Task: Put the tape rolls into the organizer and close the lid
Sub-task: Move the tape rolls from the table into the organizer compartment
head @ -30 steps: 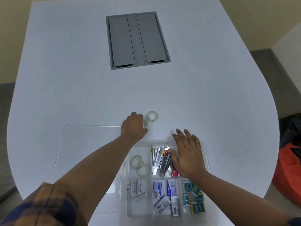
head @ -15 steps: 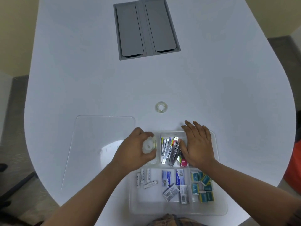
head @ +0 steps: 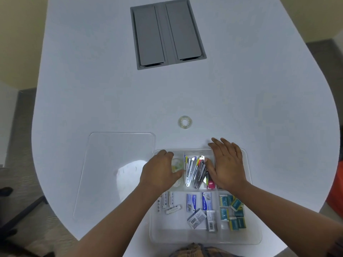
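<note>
A clear plastic organizer (head: 257,227) sits at the table's near edge. Its clear lid (head: 118,173) lies flat on the table to its left. My left hand (head: 159,173) is down in the far-left compartment, thumb and fingers curled around a clear tape roll (head: 176,163). More rolls lie mostly hidden under that hand. My right hand (head: 227,167) rests flat and open on the organizer's far-right part. One more tape roll (head: 185,122) lies alone on the table beyond the organizer.
Other compartments hold metal staplers (head: 195,172), batteries (head: 168,203), staple boxes (head: 199,210) and small teal boxes (head: 232,212). A grey cable hatch (head: 168,33) is set into the far table. An orange bag (head: 336,191) is on the floor at right.
My left hand took one of the two rolls from the table and brought it back down into the far-left compartment. My right hand stayed on the organizer. The camera tilted.
</note>
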A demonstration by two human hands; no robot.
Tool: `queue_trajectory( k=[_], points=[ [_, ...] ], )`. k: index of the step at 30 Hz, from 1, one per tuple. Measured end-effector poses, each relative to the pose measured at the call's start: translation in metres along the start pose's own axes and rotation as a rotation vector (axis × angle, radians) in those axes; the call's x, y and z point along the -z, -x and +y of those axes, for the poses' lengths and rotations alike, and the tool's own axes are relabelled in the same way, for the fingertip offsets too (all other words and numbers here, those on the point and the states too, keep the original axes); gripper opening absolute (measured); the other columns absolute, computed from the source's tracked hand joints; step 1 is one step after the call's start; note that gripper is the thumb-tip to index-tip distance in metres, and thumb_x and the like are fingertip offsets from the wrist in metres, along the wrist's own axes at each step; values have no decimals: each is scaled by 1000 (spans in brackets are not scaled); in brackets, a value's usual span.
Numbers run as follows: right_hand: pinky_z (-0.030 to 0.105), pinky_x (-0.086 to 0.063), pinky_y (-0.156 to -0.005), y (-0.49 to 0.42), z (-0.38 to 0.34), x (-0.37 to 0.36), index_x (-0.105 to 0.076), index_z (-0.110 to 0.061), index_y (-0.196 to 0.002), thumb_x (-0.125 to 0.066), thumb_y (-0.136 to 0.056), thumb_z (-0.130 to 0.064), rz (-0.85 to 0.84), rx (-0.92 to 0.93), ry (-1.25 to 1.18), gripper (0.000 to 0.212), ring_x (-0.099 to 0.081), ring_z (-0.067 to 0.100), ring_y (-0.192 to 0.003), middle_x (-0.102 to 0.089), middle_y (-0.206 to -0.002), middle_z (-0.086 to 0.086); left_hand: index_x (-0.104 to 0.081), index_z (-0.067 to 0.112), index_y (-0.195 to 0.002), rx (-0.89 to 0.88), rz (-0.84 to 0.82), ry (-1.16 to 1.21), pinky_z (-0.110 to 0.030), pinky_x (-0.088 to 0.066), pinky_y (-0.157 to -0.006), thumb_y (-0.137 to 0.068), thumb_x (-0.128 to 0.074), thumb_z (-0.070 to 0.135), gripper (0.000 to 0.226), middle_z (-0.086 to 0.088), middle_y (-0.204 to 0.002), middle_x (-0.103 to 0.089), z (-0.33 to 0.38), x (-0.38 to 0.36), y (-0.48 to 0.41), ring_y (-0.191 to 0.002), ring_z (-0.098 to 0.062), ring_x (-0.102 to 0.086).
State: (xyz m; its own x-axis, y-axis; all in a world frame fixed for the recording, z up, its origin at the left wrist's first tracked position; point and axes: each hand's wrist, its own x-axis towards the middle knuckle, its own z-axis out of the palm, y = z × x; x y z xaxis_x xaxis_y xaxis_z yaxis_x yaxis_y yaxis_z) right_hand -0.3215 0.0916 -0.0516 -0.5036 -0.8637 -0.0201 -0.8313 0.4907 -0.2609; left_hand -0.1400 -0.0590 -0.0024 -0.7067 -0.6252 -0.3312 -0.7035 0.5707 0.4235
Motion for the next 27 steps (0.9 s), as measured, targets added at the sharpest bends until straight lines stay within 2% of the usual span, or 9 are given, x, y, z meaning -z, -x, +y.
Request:
queue_trajectory(
  k=[4, 7, 12, 16, 20, 22, 24, 26, 27],
  points=[
    [40, -12, -117, 0, 0, 0, -49, -20, -132, -45, -90, -46, 9, 2, -10, 50, -35, 24, -137, -50, -143, 1, -59, 21, -118, -21, 92, 44, -33, -52, -75, -85, -60, 41, 39, 3, -102, -62, -4, 10, -3, -92, -19, -62],
    [39, -11, -117, 0, 0, 0, -49, -20, -132, -45, -90, -46, 7, 1, -16, 49, -36, 24, -137, -50, -142, 1, -61, 23, -117, -41, 167, 31, -24, -43, -70, -86, -59, 40, 36, 6, -101, -64, -3, 20, -11, -90, -15, -62],
    [41, -14, -116, 0, -1, 1, -51, -18, -131, -47, -89, -43, 14, 5, -31, 49, -37, 25, -136, -51, -142, 2, -62, 25, -114, -54, 184, 1, -26, -42, -68, -85, -59, 44, 35, 7, -102, -64, 3, 27, -40, -92, -14, -62],
    [42, -15, -116, 1, -1, 1, -51, -18, -131, -46, -89, -43, 26, 8, -42, 49, -37, 25, -136, -52, -141, 2, -60, 23, -119, -31, 133, -16, -33, -48, -76, -84, -60, 45, 42, 3, -114, -60, 10, 22, -71, -104, -19, -59],
    [41, -14, -116, 0, 0, 0, -51, -19, -131, -44, -89, -45, 12, 2, -52, 49, -38, 24, -136, -52, -142, 1, -53, 24, -128, -13, 20, -16, -38, -47, -90, -76, -65, 52, 60, 0, -131, -51, 12, 15, -98, -118, -21, -51],
    [40, -13, -116, -1, 0, 0, -50, -20, -131, -44, -89, -45, 8, -3, -52, 49, -37, 24, -137, -51, -142, 1, -49, 27, -133, -38, -15, -77, -40, -41, -99, -76, -65, 54, 65, -1, -145, -41, 10, 11, -108, -130, -22, -42],
    [40, -12, -116, -1, 0, -1, -50, -20, -131, -45, -89, -44, 6, -4, -58, 49, -37, 23, -137, -51, -142, 0, -38, 32, -141, -51, -100, -147, -44, -33, -107, -80, -61, 53, 68, -2, -157, -22, 7, 7, -115, -142, -23, -24],
    [40, -11, -116, -1, 0, -1, -50, -20, -131, -46, -89, -43, 4, -4, -64, 48, -37, 24, -136, -51, -142, 0, -26, 35, -146, -44, -225, -178, -48, -28, -111, -85, -56, 52, 71, -4, -161, -8, 6, 5, -119, -147, -24, -9],
    [40, -11, -116, -1, 1, -1, -50, -20, -131, -46, -89, -43, 3, -2, -65, 48, -38, 24, -136, -51, -142, 0, -24, 35, -147, -41, -257, -188, -48, -29, -110, -86, -55, 51, 71, -5, -160, -9, 6, 3, -120, -147, -25, -9]
  ],
)
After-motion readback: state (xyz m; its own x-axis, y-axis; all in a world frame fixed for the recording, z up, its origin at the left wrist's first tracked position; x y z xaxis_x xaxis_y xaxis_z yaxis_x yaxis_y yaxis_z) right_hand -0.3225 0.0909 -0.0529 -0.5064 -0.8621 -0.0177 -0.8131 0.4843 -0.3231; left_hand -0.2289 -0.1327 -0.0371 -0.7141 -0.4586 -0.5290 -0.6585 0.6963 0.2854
